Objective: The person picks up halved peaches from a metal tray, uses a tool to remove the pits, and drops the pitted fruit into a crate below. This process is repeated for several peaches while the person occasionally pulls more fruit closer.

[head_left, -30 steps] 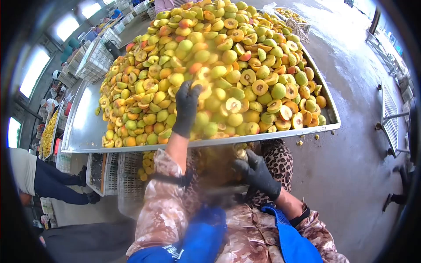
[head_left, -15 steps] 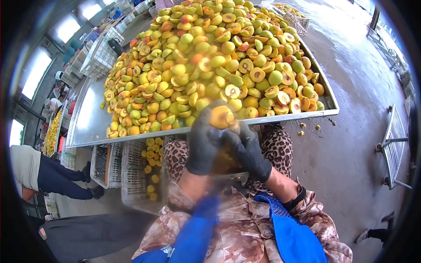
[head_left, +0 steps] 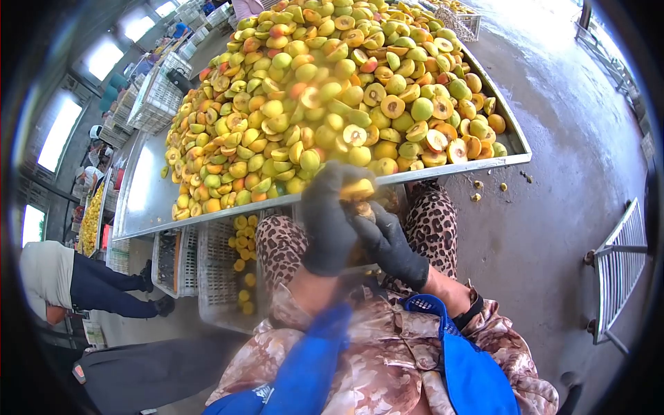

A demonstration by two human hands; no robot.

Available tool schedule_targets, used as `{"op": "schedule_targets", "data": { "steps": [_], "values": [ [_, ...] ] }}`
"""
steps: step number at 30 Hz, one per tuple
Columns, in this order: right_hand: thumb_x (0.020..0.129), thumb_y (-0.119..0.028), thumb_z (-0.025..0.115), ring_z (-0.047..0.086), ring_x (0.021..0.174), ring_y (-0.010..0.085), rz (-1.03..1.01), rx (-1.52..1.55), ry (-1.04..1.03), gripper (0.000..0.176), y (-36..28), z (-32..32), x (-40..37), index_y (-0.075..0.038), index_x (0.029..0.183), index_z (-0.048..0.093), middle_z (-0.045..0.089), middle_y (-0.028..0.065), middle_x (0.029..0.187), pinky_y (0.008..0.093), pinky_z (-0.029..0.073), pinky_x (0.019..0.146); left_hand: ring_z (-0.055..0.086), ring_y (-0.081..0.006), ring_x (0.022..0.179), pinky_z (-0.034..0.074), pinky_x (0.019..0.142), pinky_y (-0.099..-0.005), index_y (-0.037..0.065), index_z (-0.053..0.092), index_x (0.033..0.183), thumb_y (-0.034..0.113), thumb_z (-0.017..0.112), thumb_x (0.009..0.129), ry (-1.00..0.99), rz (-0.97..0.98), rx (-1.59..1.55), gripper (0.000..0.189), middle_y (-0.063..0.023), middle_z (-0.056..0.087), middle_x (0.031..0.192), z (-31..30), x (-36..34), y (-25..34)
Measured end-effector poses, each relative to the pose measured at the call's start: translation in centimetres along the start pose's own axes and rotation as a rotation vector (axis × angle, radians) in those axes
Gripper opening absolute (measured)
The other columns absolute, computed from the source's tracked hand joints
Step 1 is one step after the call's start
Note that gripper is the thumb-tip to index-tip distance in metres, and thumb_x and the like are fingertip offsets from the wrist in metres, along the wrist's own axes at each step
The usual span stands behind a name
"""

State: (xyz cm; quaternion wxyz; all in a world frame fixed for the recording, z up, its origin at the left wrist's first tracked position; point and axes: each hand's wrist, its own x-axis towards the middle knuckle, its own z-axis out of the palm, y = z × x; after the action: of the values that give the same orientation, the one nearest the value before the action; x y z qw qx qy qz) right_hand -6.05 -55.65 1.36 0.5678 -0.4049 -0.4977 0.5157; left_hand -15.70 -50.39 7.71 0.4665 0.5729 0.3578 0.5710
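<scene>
Grey gloves (head_left: 328, 232) brought together at a yellow fruit piece (head_left: 358, 188)

I have the fruit piece in my left hand (head_left: 332, 207), the fingers curled in close with its yellow side showing between them. It sits in front of my body, just on my side of the metal surface's near rim (head_left: 263, 205). My right hand (head_left: 393, 242) comes in right beside it, fingers bent and drawn in, by a small brownish bit (head_left: 362, 210) under the fruit piece. That spot is blurred, so I cannot tell what the bit is or whether my right fingers grip it.

Beyond my hands, a big heap of cut fruit (head_left: 277, 124) covers most of the metal surface (head_left: 142, 190), yellow and green with some red skins. Several pieces lie cut side up, and bare metal shows at the left. Below the surface on the left stand white crates (head_left: 218, 277), one with yellow pieces (head_left: 244, 242) in it. My knees, in spotted trousers (head_left: 432, 228), reach under the near edge, and blue straps (head_left: 477, 366) lie over my patterned top (head_left: 380, 346).

Off to the left is a person (head_left: 83, 277) in a light top and dark trousers. On the right, a slatted metal rack (head_left: 618, 266) is on the wet-looking floor (head_left: 526, 277).
</scene>
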Motion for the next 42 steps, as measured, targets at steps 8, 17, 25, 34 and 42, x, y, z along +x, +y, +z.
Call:
{"op": "schedule_targets", "data": {
  "steps": [8, 17, 25, 34, 42],
  "values": [
    [0.106, -0.037, 0.054, 0.049, 0.062, 0.0033, 0.538, 0.353, -0.245, 0.031, -3.3, -2.4, -1.2, -0.009, 0.112, 0.063, 0.057, -0.0041, 0.083, 0.0207, 0.038, 0.050, 0.065, -0.0174, 0.067, 0.054, 0.069, -0.0311, 0.006, 0.068, 0.078, 0.050, 0.051, 0.104, -0.195, -0.470, -0.347, 0.053, -0.0090, 0.068, 0.072, 0.1, -0.1, 0.9],
    [0.099, -0.048, 0.063, 0.069, 0.073, 0.0292, 0.234, -0.422, -0.275, 0.045, 7.8, -1.9, 1.1, -0.004, 0.101, 0.063, 0.070, 0.0149, 0.078, 0.0412, 0.053, 0.067, 0.070, -0.0226, 0.099, 0.057, 0.085, -0.0326, -0.005, 0.069, 0.113, 0.034, 0.058, 0.105, 0.483, -0.279, 0.640, 0.042, -0.0164, 0.071, 0.115, -28.9, 1.9, -6.3],
    [0.096, -0.040, 0.069, 0.066, 0.079, 0.0456, 0.108, -0.496, -0.210, 0.041, 7.3, -1.2, 4.2, -0.002, 0.106, 0.060, 0.067, 0.0246, 0.079, 0.0515, 0.051, 0.068, 0.052, -0.0389, 0.132, 0.041, 0.111, -0.0433, 0.001, 0.063, 0.128, 0.018, 0.074, 0.089, -0.031, 0.539, 0.824, 0.044, -0.0235, 0.056, 0.141, -12.1, 20.0, -10.4],
    [0.102, -0.024, 0.065, 0.061, 0.086, 0.0091, 0.205, -0.092, 0.023, 0.031, 3.3, -3.7, 3.0, -0.001, 0.123, 0.063, 0.069, 0.0021, 0.095, 0.0287, 0.053, 0.075, 0.067, -0.0284, 0.115, 0.052, 0.099, -0.0359, -0.002, 0.063, 0.132, 0.014, 0.066, 0.095, -0.282, 0.218, 0.450, 0.040, -0.0150, 0.070, 0.125, -7.2, 27.2, -16.0],
    [0.098, -0.022, 0.066, 0.061, 0.076, 0.0220, 0.061, -0.163, 0.053, 0.025, 1.1, -0.1, 7.5, 0.002, 0.100, 0.060, 0.065, 0.0160, 0.082, 0.0388, 0.050, 0.071, 0.063, -0.0215, 0.120, 0.050, 0.106, -0.0350, -0.005, 0.053, 0.141, 0.029, 0.051, 0.109, -0.133, -0.244, -0.478, 0.047, -0.0136, 0.064, 0.131, -9.4, 9.0, -6.2]
  ]
}}
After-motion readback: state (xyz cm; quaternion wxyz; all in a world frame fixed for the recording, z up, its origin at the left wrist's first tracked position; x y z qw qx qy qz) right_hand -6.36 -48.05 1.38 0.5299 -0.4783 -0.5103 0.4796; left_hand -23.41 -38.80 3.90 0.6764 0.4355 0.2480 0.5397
